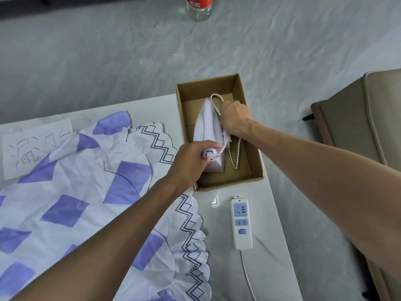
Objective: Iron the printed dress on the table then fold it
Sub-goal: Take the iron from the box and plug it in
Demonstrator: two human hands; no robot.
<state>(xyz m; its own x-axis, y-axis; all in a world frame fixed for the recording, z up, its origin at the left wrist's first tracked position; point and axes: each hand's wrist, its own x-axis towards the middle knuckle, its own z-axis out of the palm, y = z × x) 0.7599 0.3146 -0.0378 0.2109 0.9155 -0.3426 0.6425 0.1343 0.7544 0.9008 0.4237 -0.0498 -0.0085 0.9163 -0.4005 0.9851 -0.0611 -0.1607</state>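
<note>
The printed dress [86,192], white with purple diamond patches and a zigzag hem, lies spread and wrinkled over the left of the white table [267,224]. A white iron [207,124] sits inside an open cardboard box [240,92] at the table's far right corner. My left hand [191,164] grips the rear of the iron where its braided cord [236,155] comes out. My right hand [235,118] holds a loop of that cord beside the iron's right flank.
A white power strip [241,222] with blue sockets lies on the table in front of the box, its cable running toward me. A paper sheet [32,146] with writing lies at the far left. A bottle [199,7] stands on the floor; a beige sofa [358,118] is at right.
</note>
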